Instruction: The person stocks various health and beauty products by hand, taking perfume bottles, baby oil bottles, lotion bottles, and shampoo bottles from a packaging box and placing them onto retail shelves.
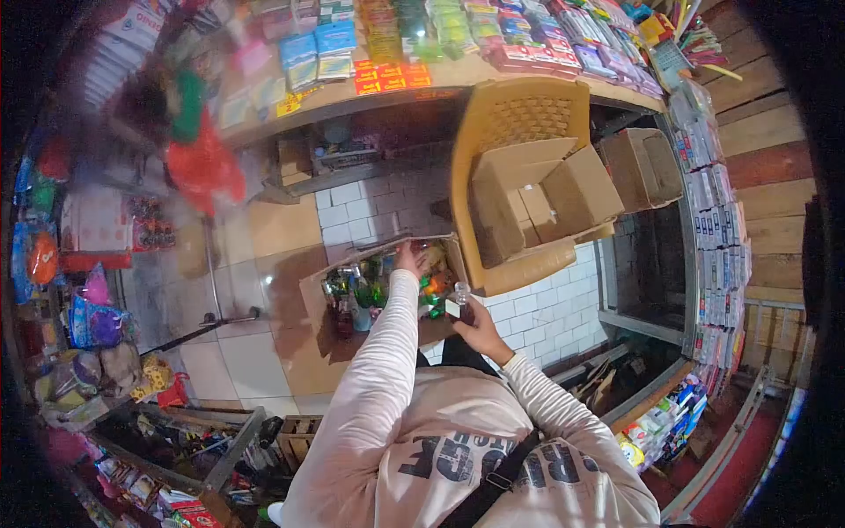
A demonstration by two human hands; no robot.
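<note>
Both hands working over the open carton of bottles!

Left hand reaches into the far side of the cardboard box, fingers curled on something inside, I cannot tell what. Right hand grips a small clear bottle at the box's right edge, just near the yellow plastic chair.

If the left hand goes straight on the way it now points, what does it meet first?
Probably the far wall of the open box, just beyond the left hand, which reaches among the bottles. After that comes the yellow chair. Depth is unclear.
</note>
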